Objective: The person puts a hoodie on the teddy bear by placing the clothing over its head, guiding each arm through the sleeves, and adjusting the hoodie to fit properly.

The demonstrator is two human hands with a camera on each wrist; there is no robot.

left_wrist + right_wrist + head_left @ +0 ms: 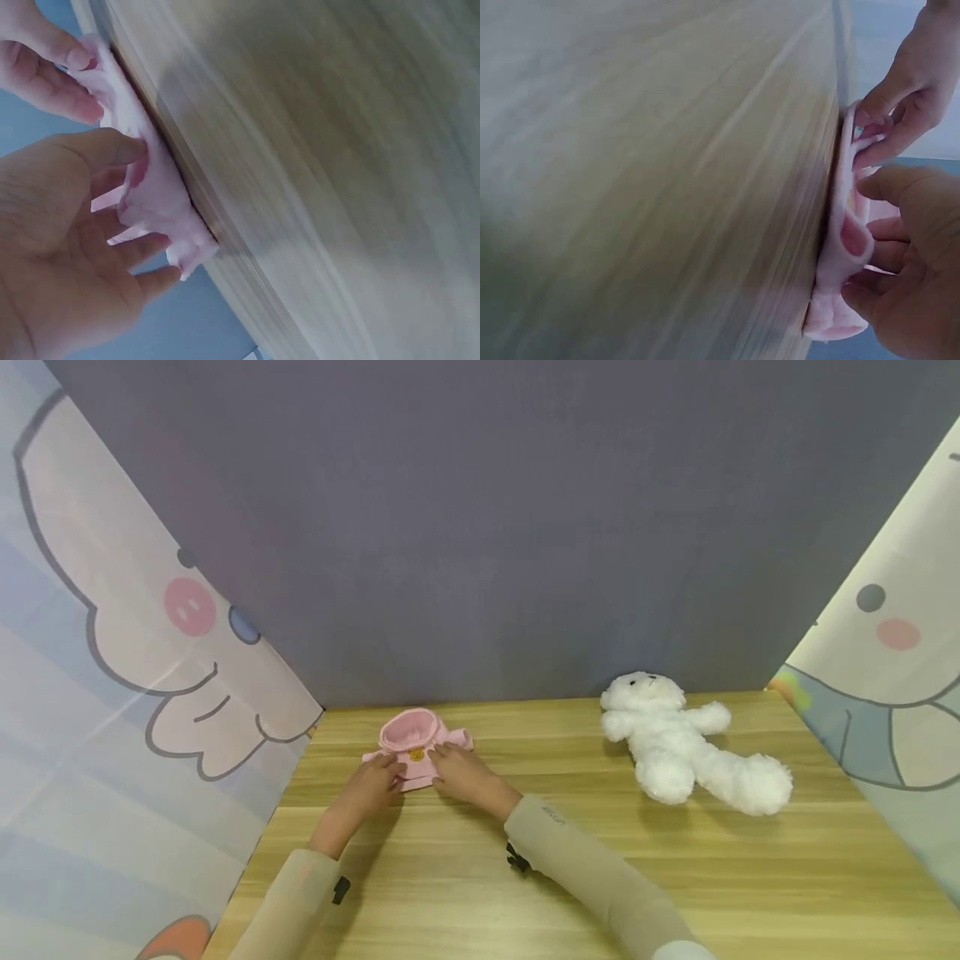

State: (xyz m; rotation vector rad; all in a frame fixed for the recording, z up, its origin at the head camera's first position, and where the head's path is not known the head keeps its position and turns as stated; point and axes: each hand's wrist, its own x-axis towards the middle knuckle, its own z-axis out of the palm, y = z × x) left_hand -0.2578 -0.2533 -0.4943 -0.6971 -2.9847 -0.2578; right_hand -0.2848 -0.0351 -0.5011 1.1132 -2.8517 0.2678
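A small pink hoodie (415,771) with a yellow bear patch (417,755) lies on the wooden table, its wide opening toward the back wall. My left hand (375,786) is at the garment's lower left, where thumb and fingers pinch the cloth near the hem. On the lower right side, my right hand (462,772) pinches the fabric too. In the left wrist view the pink cloth (161,199) bunches beside the left thumb. A gap in the folds of the hoodie (832,266) shows in the right wrist view. Parts of the fingertips are hidden by cloth.
A white plush bear (675,739) lies on its back at the right of the table (540,893), head toward the grey back wall (480,527). Cartoon-printed sheets (112,735) stand along the left and right sides.
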